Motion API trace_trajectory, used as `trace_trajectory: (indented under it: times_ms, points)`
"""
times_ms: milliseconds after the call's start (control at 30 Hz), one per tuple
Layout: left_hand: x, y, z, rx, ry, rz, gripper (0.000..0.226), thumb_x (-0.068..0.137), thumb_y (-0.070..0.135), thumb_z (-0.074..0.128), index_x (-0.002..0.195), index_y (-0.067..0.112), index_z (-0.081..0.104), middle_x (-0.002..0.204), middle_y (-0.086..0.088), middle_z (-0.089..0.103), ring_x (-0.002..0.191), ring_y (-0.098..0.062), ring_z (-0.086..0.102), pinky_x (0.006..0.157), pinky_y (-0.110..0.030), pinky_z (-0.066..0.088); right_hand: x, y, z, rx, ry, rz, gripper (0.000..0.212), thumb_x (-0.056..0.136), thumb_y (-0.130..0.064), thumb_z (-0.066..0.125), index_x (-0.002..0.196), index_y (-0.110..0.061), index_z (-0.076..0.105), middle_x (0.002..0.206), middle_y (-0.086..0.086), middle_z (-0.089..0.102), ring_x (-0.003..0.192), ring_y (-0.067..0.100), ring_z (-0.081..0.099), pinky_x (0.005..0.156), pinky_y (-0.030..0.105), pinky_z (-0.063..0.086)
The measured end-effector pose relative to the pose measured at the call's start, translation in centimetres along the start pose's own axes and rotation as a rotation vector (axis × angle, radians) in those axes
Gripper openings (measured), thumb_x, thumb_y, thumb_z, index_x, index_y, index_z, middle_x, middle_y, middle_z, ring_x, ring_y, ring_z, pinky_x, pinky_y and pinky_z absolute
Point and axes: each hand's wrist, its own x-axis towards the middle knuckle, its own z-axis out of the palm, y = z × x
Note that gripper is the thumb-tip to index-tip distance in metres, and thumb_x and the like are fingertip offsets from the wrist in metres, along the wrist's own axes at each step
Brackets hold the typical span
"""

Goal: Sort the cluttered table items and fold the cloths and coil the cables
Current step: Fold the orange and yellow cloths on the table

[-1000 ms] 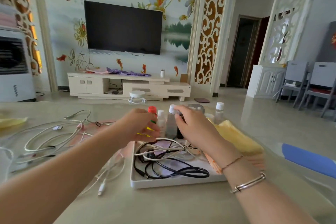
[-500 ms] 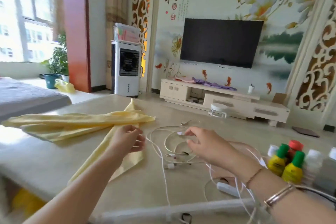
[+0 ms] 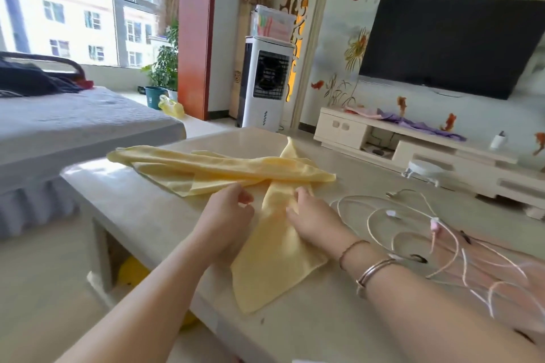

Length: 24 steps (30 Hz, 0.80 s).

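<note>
Two long yellow cloths cross each other on the beige table (image 3: 141,215). One cloth (image 3: 206,169) lies stretched from left to right at the far side. The other cloth (image 3: 274,259) runs from the far edge toward me. My left hand (image 3: 228,215) rests at the crossing with its fingers curled at the edge of the near cloth. My right hand (image 3: 312,216) lies on the near cloth and its fingers pinch the fabric. A tangle of white and pink cables (image 3: 418,224) spreads on the table to the right of my right hand.
The table's left edge drops off just beside my left forearm, with something yellow (image 3: 129,271) under the table. A grey bed (image 3: 73,124) stands to the left. A white air cooler (image 3: 267,82), a TV stand (image 3: 413,141) and a TV (image 3: 448,47) line the far wall.
My view has swung left, away from the tray and bottles. Both hands have moved from the bottles, past the cables, onto the yellow cloths.
</note>
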Motion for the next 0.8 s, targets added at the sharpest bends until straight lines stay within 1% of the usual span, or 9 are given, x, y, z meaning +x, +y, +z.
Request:
trace_trajectory:
  times_ms: [133, 267, 367, 467, 567, 600, 667, 733, 800]
  points:
    - [-0.4, 1.5, 0.1, -0.144, -0.102, -0.026, 0.020, 0.085, 0.003, 0.055, 0.099, 0.014, 0.065, 0.099, -0.001, 0.066, 0.095, -0.018, 0.061, 0.083, -0.030, 0.050, -1.2, 0.0, -0.1, -0.032, 0.157, -0.104, 0.037, 0.088, -0.003, 0.040, 0.119, -0.017, 0.054, 0.108, 0.010, 0.065, 0.100, 0.033, 0.061, 0.075, 0.034, 0.047]
    - [-1.1, 3.1, 0.6, -0.265, -0.170, -0.058, 0.028, 0.083, -0.005, 0.051, 0.102, 0.012, 0.063, 0.098, -0.002, 0.067, 0.098, -0.020, 0.063, 0.086, -0.034, 0.052, -1.8, 1.2, -3.8, 0.432, 0.122, -0.005, 0.028, 0.090, -0.003, 0.046, 0.108, -0.015, 0.065, 0.104, 0.004, 0.065, 0.093, 0.021, 0.059, 0.074, 0.027, 0.047]
    - [-1.5, 4.2, 1.3, -0.287, -0.260, 0.040, 0.051, 0.079, -0.009, 0.059, 0.123, 0.016, 0.055, 0.120, -0.005, 0.058, 0.111, -0.021, 0.055, 0.085, -0.031, 0.049, -3.3, 2.4, -7.6, 0.813, 0.117, 0.122, 0.026, 0.092, 0.003, 0.044, 0.101, -0.010, 0.065, 0.097, 0.010, 0.066, 0.086, 0.021, 0.060, 0.074, 0.028, 0.048]
    - [-2.7, 6.3, 2.5, -0.378, -0.419, 0.214, 0.087, 0.072, 0.006, 0.079, 0.143, 0.031, 0.034, 0.134, 0.009, 0.040, 0.116, -0.007, 0.042, 0.081, -0.013, 0.046, -5.1, 4.3, -10.9, 1.096, 0.076, 0.229, 0.028, 0.094, 0.004, 0.041, 0.097, -0.011, 0.064, 0.095, 0.013, 0.066, 0.081, 0.022, 0.061, 0.076, 0.034, 0.052]
    - [-3.8, 8.4, 4.6, -0.362, -0.440, 0.394, 0.111, 0.051, 0.042, 0.087, 0.144, 0.044, 0.026, 0.142, 0.013, 0.034, 0.133, -0.011, 0.034, 0.102, -0.037, 0.045, -6.1, 6.1, -13.0, 1.304, 0.041, 0.287, 0.030, 0.096, 0.004, 0.036, 0.099, -0.010, 0.062, 0.094, 0.013, 0.064, 0.080, 0.022, 0.060, 0.070, 0.033, 0.052]
    - [-4.1, 9.1, 5.4, -0.351, -0.391, 0.446, 0.105, 0.051, 0.044, 0.085, 0.141, 0.046, 0.031, 0.140, 0.013, 0.036, 0.132, -0.011, 0.036, 0.103, -0.040, 0.043, -6.4, 6.8, -13.5, 1.354, 0.047, 0.295, 0.030, 0.096, 0.005, 0.034, 0.097, -0.010, 0.061, 0.092, 0.013, 0.062, 0.078, 0.022, 0.059, 0.070, 0.033, 0.051]
    - [-4.6, 10.6, 6.8, -0.366, -0.229, 0.543, 0.067, 0.066, 0.035, 0.082, 0.126, 0.042, 0.051, 0.126, 0.013, 0.052, 0.117, -0.004, 0.049, 0.097, -0.031, 0.044, -6.6, 8.5, -14.4, 1.363, 0.106, 0.313, 0.029, 0.095, 0.006, 0.036, 0.092, -0.010, 0.060, 0.098, 0.016, 0.062, 0.078, 0.022, 0.058, 0.076, 0.034, 0.050]
    - [-4.9, 11.8, 7.4, -0.376, -0.055, 0.581, 0.021, 0.081, 0.027, 0.073, 0.098, 0.038, 0.066, 0.100, 0.017, 0.067, 0.095, 0.003, 0.059, 0.084, -0.023, 0.047, -6.9, 10.4, -15.1, 1.139, 0.252, 0.361, 0.020, 0.094, 0.002, 0.046, 0.096, -0.011, 0.061, 0.108, 0.016, 0.061, 0.083, 0.022, 0.058, 0.078, 0.034, 0.050]
    - [-5.1, 12.7, 7.8, -0.369, 0.004, 0.545, 0.016, 0.086, 0.025, 0.068, 0.079, 0.040, 0.067, 0.082, 0.015, 0.070, 0.080, 0.000, 0.063, 0.071, -0.021, 0.051, -8.1, 12.3, -15.4, 0.744, 0.375, 0.394, 0.018, 0.093, -0.010, 0.053, 0.111, -0.014, 0.056, 0.114, 0.009, 0.059, 0.094, 0.021, 0.056, 0.077, 0.032, 0.047]
